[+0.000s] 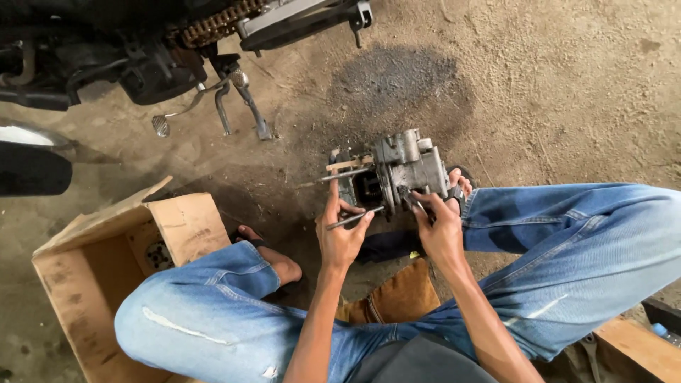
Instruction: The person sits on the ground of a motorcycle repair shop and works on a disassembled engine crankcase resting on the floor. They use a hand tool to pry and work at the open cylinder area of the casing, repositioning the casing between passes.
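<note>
Two hands work between the knees: left hand (342, 237) pinches a thin rod (352, 218), right hand (438, 228) grips the engine part (397, 174) standing on the floor (553, 92). Left, a cardboard box (106, 262); farther, a motorcycle (142, 50).

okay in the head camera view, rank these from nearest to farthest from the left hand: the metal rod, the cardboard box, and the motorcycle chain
1. Metal rod: held in the left hand, just in front of the engine part.
2. Cardboard box: on the ground to the left, beside the left knee.
3. Motorcycle chain: top of the view, on the motorcycle, far left of the hand.
</note>
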